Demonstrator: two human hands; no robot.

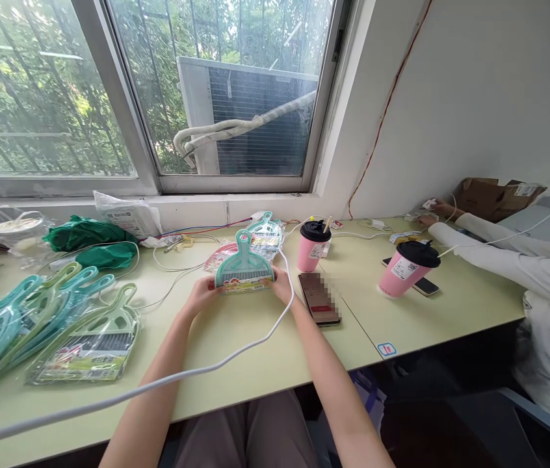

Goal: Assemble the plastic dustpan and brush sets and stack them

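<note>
A white cable (109,399) sweeps across the foreground, passing over the person's arms, so close that it probably hangs above the pale yellow tabletop (226,328) rather than resting on it. Beyond it, the left hand (203,296) and right hand (282,286) grip a teal mini dustpan-and-brush set (244,264) by opposite sides of its wide end, at the middle of the table. Fingers hidden behind the pan likely support it while the thumb sides steady the front; this leaves the printed card and grey bristles facing the wearer and the handle pointing toward the window. Whether the set touches the table cannot be told. Just behind it lie a pink packaged item (219,255) and another teal set (268,233), both partly covered. At the left, a wrapped green dustpan set (92,344) lies beside overlapping teal and green sets (43,318), their flat shape seemingly letting them stack. A smartphone (321,305) and a lidded pink cup (308,255) stand just right of the right hand, apparently within easy reach. Farther right, a co-worker's hands (443,209) are at a small white object (430,203).
</note>
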